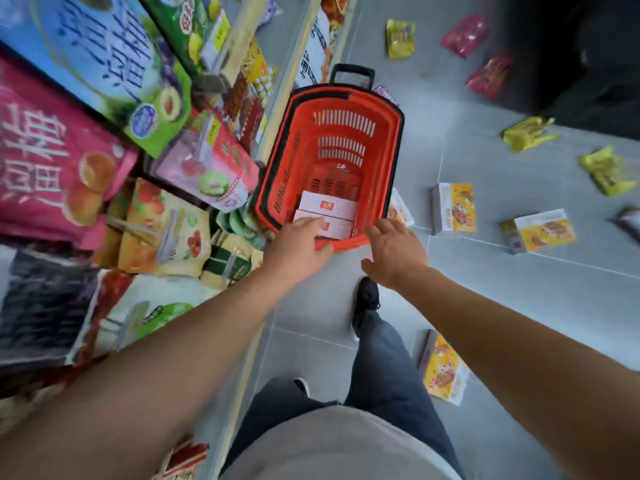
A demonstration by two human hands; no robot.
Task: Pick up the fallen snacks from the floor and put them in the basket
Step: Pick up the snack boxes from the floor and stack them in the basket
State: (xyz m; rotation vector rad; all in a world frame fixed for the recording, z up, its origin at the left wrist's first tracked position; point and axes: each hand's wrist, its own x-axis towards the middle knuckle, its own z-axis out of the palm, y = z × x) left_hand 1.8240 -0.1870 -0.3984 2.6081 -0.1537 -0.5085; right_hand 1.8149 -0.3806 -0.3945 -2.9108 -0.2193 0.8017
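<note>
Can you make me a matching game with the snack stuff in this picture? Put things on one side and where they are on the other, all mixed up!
Things:
1. white boxes
2. pink packet
3. yellow box
4. black shoe

Places:
A. on the floor, far away at the top of the picture
B. inside the red basket
C. on the floor, just right of the basket
D. on the floor, below the right hand

Pairs: 1-B, 2-A, 3-C, 4-D

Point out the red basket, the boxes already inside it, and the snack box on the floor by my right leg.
Red basket [388,174], head view, on its right wall.
Boxes in the basket [329,204], head view, on the upper box's white top.
Snack box [445,374], head view, on its yellow printed face.
</note>
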